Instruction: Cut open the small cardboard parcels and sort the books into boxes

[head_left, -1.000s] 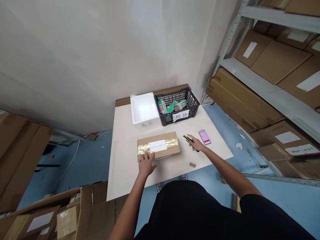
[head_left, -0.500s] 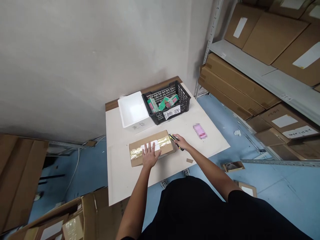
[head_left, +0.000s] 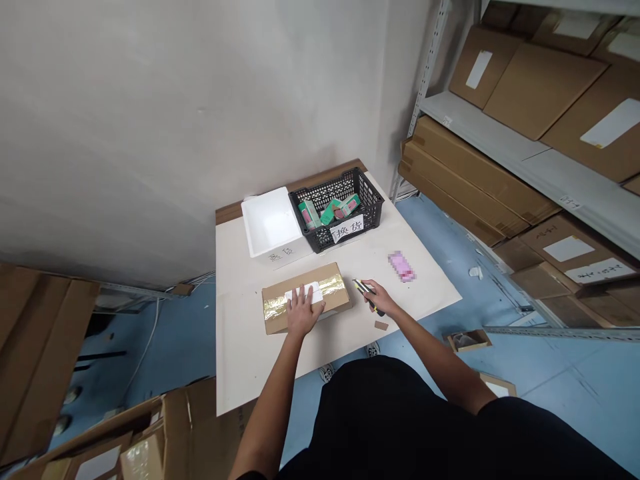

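Note:
A taped cardboard box [head_left: 275, 320] with a white label on its top lies on the white table. My left hand [head_left: 301, 313] rests flat on that box, fingers spread over the label's edge. In my right hand [head_left: 379, 297] is a black and yellow box cutter [head_left: 364, 289], its tip pointing up and left. The cutter is just off the box's right end, with a small gap between them. A small brown cardboard scrap [head_left: 381, 325] lies below my right hand.
Behind the box stand a white bin [head_left: 285, 256] and a black plastic crate [head_left: 320, 240] holding several green boxes. A blurred pink item [head_left: 401, 265] lies to the right. Shelving [head_left: 500, 140] with cardboard boxes rises at the right; an open carton [head_left: 175, 427] is at lower left.
My right hand has drawn the box cutter away from the box's right end, to the right and slightly down. My left hand stays on the box. The view has shifted slightly.

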A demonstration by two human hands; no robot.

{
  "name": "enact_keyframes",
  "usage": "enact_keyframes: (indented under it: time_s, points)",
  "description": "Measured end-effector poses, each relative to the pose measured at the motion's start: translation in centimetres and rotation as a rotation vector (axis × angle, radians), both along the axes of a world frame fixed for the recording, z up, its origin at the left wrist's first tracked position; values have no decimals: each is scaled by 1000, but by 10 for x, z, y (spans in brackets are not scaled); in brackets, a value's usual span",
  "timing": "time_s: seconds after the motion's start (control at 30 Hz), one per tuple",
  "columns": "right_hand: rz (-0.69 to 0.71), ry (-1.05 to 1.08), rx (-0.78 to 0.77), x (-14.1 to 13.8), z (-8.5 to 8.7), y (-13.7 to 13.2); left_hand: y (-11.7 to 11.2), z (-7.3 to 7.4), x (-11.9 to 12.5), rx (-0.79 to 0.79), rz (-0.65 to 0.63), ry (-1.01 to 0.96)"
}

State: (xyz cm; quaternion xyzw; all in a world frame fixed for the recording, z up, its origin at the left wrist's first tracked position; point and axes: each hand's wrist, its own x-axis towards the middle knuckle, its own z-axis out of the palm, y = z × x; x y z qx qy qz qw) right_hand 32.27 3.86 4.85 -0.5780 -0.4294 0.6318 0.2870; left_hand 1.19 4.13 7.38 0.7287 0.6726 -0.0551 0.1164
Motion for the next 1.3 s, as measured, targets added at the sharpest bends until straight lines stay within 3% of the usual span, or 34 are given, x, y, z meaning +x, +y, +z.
enact_keyframes:
  time_s: [0.1,0.27,0.37,0.47,0.57,0.63,0.7,0.77,0.9,0.97,1.03,1.13,1.3]
  points:
    - [-157,-193,10,-32,-4,-10,23,14,-21,41,17,-14]
    - [-110,-495,70,-90,-8,3,53,27,-72,-18,128,55]
    - [-118,-571,61,-107,-1,44,39,29,-88,-32,215,84]
    - [-126,-680,115,-122,11,99,6,29,-92,-119,290,74]
    - [-85,-749,178,-137,26,146,-23,30,-90,-227,198,-47]
    - [-60,-767,214,-141,36,160,-28,32,-86,-181,146,-79]
    - [-56,-776,251,-135,43,156,-17,34,-77,-53,103,-80]
    - [-63,-784,292,-123,48,131,7,34,-63,56,-3,-118]
    - [-3,-810,240,-100,36,35,64,26,-28,60,-302,-184]
    - [68,-811,170,-95,23,-12,83,17,-15,18,-357,-181]
    - [96,-802,116,-93,11,-41,91,8,-10,-3,-348,-173]
    - [82,-787,101,-85,6,-39,85,1,-18,0,-233,-128]
    - [10,-825,147,-72,23,49,31,3,-37,9,84,10]
